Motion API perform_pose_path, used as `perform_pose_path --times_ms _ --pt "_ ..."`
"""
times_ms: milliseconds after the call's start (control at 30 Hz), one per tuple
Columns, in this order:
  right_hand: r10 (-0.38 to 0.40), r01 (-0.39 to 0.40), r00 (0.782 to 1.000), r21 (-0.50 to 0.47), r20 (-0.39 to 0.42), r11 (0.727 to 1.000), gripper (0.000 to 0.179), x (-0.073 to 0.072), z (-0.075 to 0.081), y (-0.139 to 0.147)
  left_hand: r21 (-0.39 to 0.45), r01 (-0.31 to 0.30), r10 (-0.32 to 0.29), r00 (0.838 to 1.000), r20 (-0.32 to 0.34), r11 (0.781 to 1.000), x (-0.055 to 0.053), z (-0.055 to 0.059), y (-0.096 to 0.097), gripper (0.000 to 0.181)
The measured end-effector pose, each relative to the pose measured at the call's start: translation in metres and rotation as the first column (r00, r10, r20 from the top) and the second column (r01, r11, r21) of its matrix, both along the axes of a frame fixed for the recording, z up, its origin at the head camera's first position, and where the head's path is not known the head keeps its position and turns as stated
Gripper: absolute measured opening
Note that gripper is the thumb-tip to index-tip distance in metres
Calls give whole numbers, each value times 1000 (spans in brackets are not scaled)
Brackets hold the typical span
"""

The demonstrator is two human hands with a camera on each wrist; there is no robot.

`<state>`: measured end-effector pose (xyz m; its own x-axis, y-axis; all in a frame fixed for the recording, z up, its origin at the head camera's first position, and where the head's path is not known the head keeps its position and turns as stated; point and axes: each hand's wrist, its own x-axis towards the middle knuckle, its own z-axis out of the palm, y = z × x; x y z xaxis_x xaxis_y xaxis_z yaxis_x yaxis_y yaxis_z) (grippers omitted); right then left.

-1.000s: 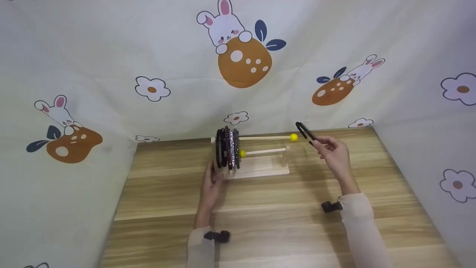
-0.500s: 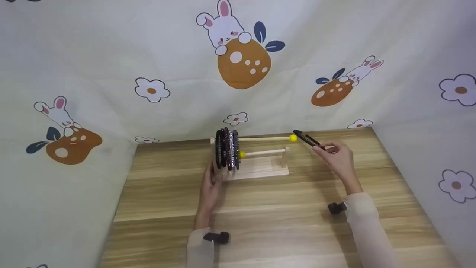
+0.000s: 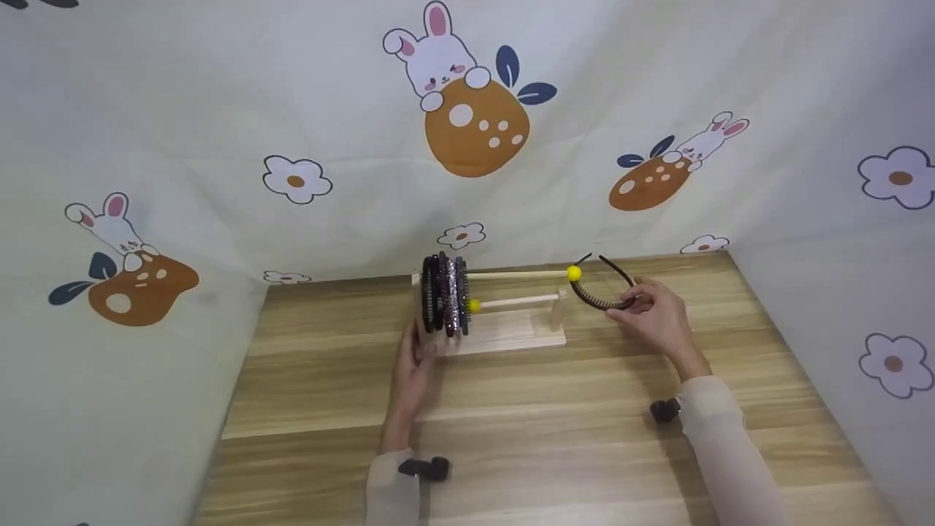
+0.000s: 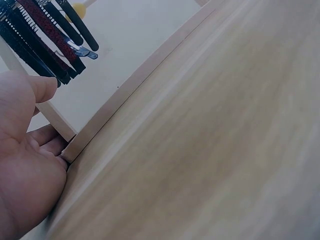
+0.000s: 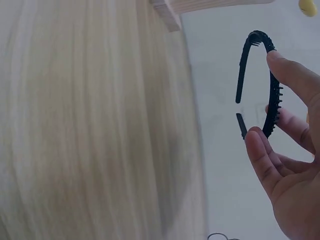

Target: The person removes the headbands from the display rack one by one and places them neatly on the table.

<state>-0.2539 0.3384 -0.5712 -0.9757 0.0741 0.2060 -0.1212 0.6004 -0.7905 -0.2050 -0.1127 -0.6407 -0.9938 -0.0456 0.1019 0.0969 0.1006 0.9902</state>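
Note:
My right hand (image 3: 657, 318) pinches a black toothed headband (image 5: 274, 97) between thumb and fingers. The headband's open ends point toward the back wall. Its left side passes close to the yellow ball (image 3: 574, 273) capping the upper rod (image 3: 518, 275) of a wooden stand (image 3: 504, 340); whether they touch I cannot tell. Several headbands (image 3: 447, 296), black, dark red and glittery, hang together at the stand's left end. Low on that end, my left hand (image 3: 410, 376) grips the upright; in the left wrist view its thumb (image 4: 45, 89) is in front and other fingers reach behind.
A lower rod (image 3: 518, 299) with its own yellow ball (image 3: 474, 305) runs above the base to a short right post (image 3: 558, 314). The stand rests on a wood-grain table (image 3: 540, 438). A patterned cloth (image 3: 350, 109) rises behind the table and along its sides.
The headband has turned in my right hand from nearly edge-on to an open curve, and now lies lower, beside the upper yellow ball. My left hand and the stand stay put.

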Motion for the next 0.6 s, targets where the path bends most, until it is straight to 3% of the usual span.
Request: perform_pose_path --times_ms 333,600 --pt "86 -90 996 128 39 988 38 -7 -17 3 16 2 -2 1000 13 1000 -1 0 1 74" --pt "128 -138 990 223 57 965 32 -13 -29 6 -27 -16 17 1000 17 1000 0 -1 0 70"
